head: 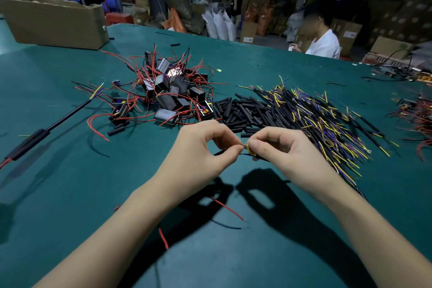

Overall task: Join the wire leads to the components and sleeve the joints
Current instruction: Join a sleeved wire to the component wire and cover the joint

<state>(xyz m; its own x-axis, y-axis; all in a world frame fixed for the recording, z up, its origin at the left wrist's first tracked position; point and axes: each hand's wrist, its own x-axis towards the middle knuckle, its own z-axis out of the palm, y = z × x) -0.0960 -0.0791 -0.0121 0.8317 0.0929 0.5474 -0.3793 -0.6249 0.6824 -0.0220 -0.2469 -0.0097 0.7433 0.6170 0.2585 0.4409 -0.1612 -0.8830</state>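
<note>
Fingertips of left hand (198,147) and right hand (284,147) pinching thin yellow-and-blue wire leads (248,150) together, hovering above green worktop (70,182); black sleeves (243,112) and components (168,86) piling toward twelve o'clock.

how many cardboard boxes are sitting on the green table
1. A long open cardboard box sits at the table's far left edge. The many cartons behind are stacked off the table, and more could be hidden beyond the frame.
</note>
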